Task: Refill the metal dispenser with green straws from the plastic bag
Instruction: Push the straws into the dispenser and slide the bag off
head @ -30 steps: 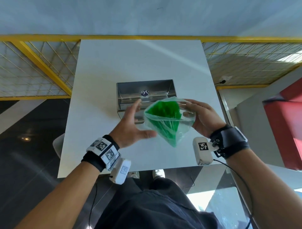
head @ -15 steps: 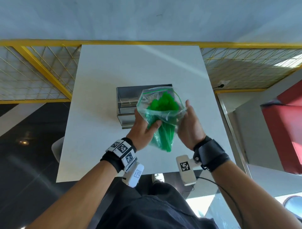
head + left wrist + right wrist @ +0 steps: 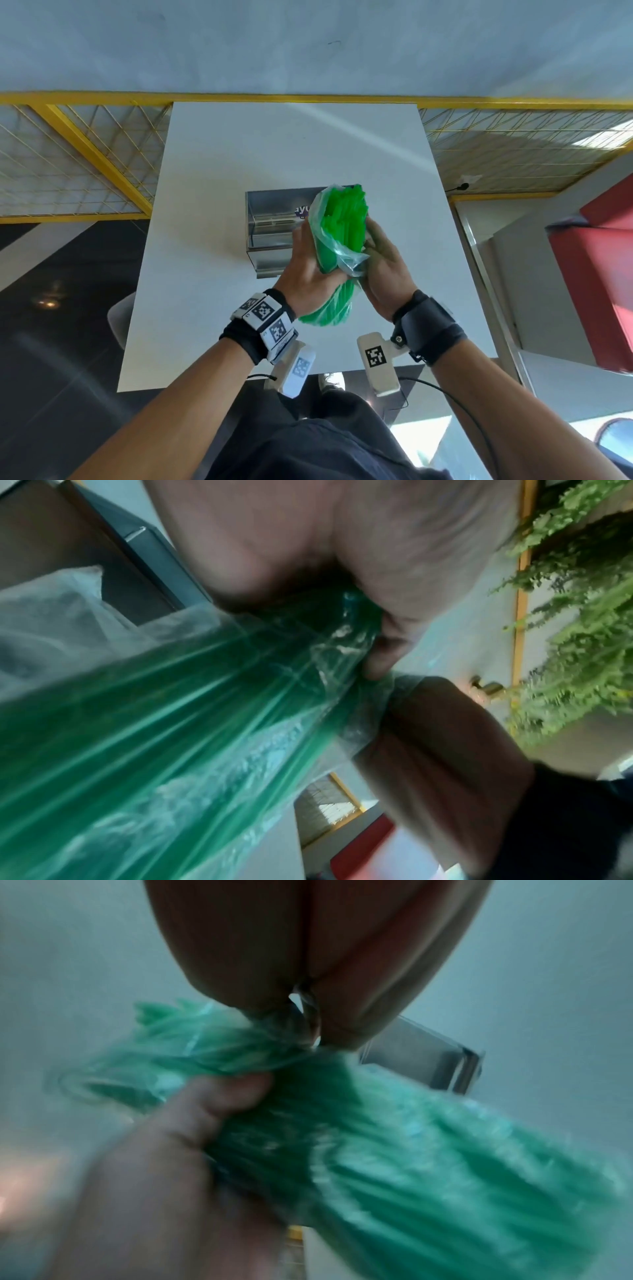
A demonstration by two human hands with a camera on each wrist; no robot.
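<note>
**Above the table's middle, both hands clutch a bag of straws**

Over the centre of the white square table [image 3: 212,260], a person's left hand [image 3: 310,274] and right hand [image 3: 385,270] hold a clear plastic bag [image 3: 337,251] packed with bright green plastic straws [image 3: 344,219]. Left fingers wrap the bundle's middle; right fingers bunch the crumpled film on the other side. Straw tips poke from the bag's open mouth toward the far edge. Behind and beneath sits the open, box-shaped stainless-steel dispenser [image 3: 270,219], partly hidden by the bag.
</note>
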